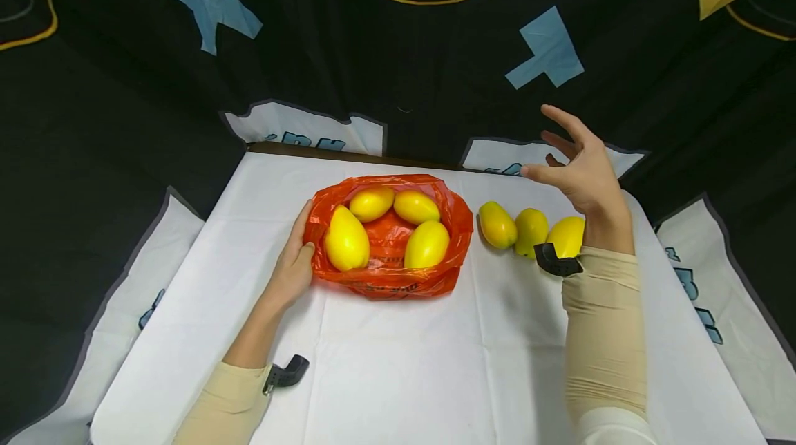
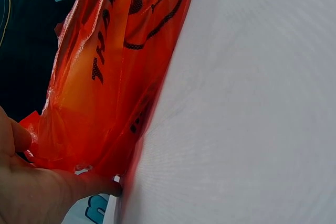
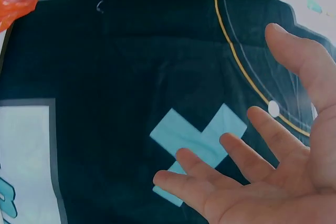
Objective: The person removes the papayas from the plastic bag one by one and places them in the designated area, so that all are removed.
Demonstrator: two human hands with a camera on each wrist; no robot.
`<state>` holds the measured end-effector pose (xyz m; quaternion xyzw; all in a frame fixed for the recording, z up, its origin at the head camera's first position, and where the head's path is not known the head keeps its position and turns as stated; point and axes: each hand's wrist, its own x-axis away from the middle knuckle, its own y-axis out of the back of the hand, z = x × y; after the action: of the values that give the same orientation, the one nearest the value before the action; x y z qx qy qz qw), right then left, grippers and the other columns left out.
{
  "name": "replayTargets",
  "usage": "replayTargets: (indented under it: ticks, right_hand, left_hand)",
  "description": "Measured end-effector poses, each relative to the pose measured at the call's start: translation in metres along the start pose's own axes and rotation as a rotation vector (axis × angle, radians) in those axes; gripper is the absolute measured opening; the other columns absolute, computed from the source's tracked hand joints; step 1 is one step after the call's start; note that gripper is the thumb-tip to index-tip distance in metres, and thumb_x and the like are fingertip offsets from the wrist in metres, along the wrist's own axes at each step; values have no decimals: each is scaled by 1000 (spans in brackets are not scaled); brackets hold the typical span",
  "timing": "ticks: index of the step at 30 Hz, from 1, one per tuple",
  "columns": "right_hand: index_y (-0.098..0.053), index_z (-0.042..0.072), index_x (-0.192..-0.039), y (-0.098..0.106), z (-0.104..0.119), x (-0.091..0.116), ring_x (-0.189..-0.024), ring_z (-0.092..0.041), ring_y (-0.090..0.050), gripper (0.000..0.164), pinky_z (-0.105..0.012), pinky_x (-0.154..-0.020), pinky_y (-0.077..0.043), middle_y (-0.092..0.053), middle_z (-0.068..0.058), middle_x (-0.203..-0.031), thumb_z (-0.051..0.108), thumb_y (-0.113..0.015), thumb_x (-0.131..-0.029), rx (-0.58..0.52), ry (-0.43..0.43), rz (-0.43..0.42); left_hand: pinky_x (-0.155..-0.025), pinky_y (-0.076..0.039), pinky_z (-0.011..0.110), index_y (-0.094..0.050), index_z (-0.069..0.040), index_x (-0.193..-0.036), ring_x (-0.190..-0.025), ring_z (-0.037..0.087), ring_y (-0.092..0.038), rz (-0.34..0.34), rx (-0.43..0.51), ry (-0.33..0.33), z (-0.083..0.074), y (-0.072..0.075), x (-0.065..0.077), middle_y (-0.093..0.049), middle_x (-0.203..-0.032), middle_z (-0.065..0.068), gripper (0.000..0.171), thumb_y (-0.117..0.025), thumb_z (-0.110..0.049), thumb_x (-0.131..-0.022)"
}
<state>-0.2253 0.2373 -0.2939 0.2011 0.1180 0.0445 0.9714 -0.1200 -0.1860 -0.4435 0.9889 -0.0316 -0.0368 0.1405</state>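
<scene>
A red plastic bag (image 1: 392, 286) sits on the white worktop (image 1: 398, 362), left of the middle and toward the far edge, its mouth spread wide and facing up. Inside are four yellow mangoes: a large one (image 1: 347, 241) at the left, two at the far side (image 1: 372, 204) (image 1: 417, 206) and one at the near right (image 1: 427, 244). Three more lie in a row just right of the bag (image 1: 497, 225) (image 1: 531, 231) (image 1: 566, 236), the rightmost partly hidden behind the right wrist.

The left hand (image 1: 295, 262) grips the bag's left side, the thin film caught between thumb and fingers. The right hand (image 1: 587, 168) is raised beyond the loose mangoes, its fingers well spread and curved a little, with nothing in them.

The bag's film looks very light, limp and slick, so it would probably fold inward if let go; a gathered pinch at the rim should hold better than a single layer. The mangoes look fairly heavy for their size, firm but easily bruised, with smooth skin that may slip or roll. Each seems best held round its broad middle, thumb opposite the fingers, with gentle pressure.
</scene>
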Motion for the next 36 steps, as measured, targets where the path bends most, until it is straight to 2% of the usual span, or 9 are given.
replayTargets:
  ticks: [5,13,23,36]
  right_hand:
    - [-43,29,-148,-10,8,-3,-137,-30,-35,91,-51,-111,-31,-25,6,-157,1,-84,-72,1,19,19]
    - [-43,23,-148,-30,38,4,-138,-34,-32,87,-55,-111,-29,-27,4,-157,0,-81,-74,22,40,65]
    - [-42,28,-148,-49,22,-16,-137,-27,-34,93,-53,-110,-32,-28,11,-155,2,-85,-70,44,74,98]
    - [-48,26,-144,-89,34,-28,-134,-24,-38,86,-51,-107,-36,-28,15,-154,4,-86,-70,29,142,206]
  left_hand:
    - [-117,-15,46,-7,-26,-158,-146,12,-8,1,-6,6,0,0,1,-9,-162,-9,70,-33,1,-99]
    - [-117,-13,45,-8,-24,-158,-146,11,-8,3,3,-7,1,0,0,-9,-162,-7,69,-32,3,-99]
    - [-117,-14,44,-8,-25,-158,-146,11,-9,0,-1,-8,1,0,1,-10,-162,-8,70,-32,3,-99]
    - [-117,-14,44,-9,-25,-158,-146,10,-10,-4,1,-9,1,0,0,-11,-162,-8,70,-32,3,-99]
